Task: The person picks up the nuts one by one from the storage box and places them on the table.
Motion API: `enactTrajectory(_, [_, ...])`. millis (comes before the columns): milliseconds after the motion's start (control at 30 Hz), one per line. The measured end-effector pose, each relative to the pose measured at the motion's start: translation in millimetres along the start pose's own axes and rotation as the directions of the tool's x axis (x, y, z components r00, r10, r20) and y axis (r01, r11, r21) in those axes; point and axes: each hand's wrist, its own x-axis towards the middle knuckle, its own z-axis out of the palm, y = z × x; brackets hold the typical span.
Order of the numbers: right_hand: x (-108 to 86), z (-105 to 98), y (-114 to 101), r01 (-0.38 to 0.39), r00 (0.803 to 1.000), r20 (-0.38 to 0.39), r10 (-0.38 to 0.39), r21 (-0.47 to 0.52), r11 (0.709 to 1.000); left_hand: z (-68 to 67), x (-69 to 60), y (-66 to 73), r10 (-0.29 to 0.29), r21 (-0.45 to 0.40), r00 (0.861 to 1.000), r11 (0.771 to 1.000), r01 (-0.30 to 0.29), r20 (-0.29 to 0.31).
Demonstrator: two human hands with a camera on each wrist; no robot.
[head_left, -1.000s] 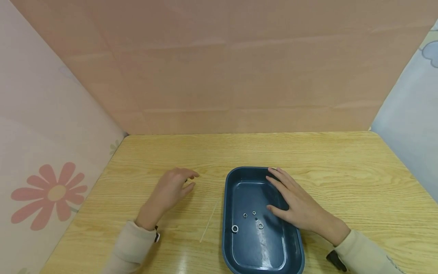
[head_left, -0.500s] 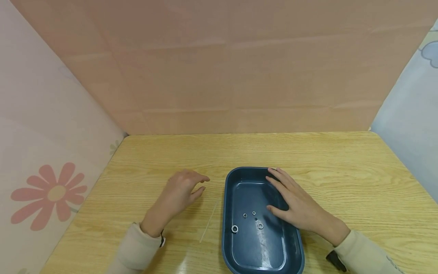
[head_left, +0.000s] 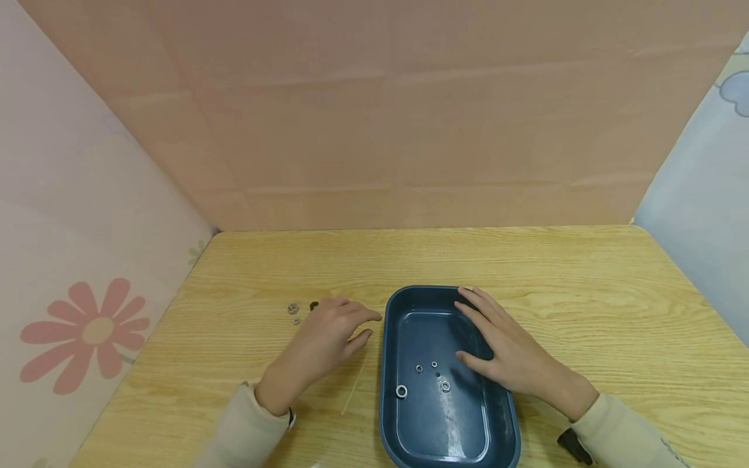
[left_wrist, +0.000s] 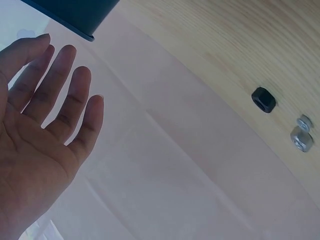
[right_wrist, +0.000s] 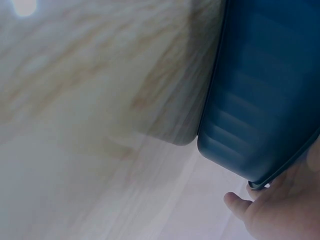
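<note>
The left hand (head_left: 329, 337) hovers just left of the blue tray (head_left: 383, 390), fingers slightly bent; in the left wrist view its palm (left_wrist: 40, 150) shows nothing held. Behind it on the table lie a black nut (head_left: 314, 305) and two silver nuts, one larger (head_left: 293, 309) and one small (head_left: 296, 321). The right hand (head_left: 509, 351) rests over the tray's right rim, fingers spread. Inside the tray are several metal nuts, among them a large one (head_left: 401, 391) at the left and another (head_left: 446, 386) near the middle. In the right wrist view the tray's outer side (right_wrist: 255, 110) shows.
The wooden table (head_left: 585, 279) meets a pinkish-brown backdrop (head_left: 386, 143) at its far edge. A wall with a red flower (head_left: 98, 330) stands on the left, a pale blue one (head_left: 702, 195) on the right. A thin pale line (head_left: 354, 389) runs along the table left of the tray.
The left hand has moved right, toward the tray, and the black nut and two silver nuts behind it have come into view. The right hand and the tray have stayed in place.
</note>
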Motion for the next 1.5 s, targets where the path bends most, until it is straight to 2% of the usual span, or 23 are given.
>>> enactTrajectory(167, [0.2, 0.3, 0.4, 0.002, 1.000, 0.002, -0.002, -0.005, 1.000, 1.1, 2.0, 5.1, 0.002, -0.014, 1.000, 1.000, -0.002, 0.017])
enactTrajectory(367, [0.1, 0.0, 0.2, 0.002, 1.000, 0.003, -0.002, -0.009, 1.000, 3.6, 4.4, 12.3, 0.043, -0.009, 0.999, 0.999, -0.043, 0.013])
enactTrajectory(567, [0.0, 1.1, 0.3, 0.005, 1.000, -0.007, -0.006, -0.008, 1.000, 7.3, 5.3, 19.5, 0.067, -0.012, 0.996, 0.998, -0.066, 0.058])
enactTrajectory(900, [0.3, -1.0, -1.2, -0.006, 1.000, 0.015, 0.006, 0.004, 1.000, 14.4, 6.5, 29.6, 0.138, -0.006, 0.985, 0.990, -0.138, 0.105])
enactTrajectory(1233, [0.4, 0.1, -1.1, 0.007, 1.000, -0.005, -0.007, -0.002, 1.000, 20.6, 9.4, 37.8, 0.169, 0.028, 0.977, 0.984, -0.175, 0.132])
enactTrajectory(1500, [0.2, -0.8, -2.2, 0.005, 1.000, 0.001, -0.005, 0.009, 1.000, 26.5, 9.7, 44.7, 0.168, 0.017, 0.956, 0.984, -0.177, 0.239])
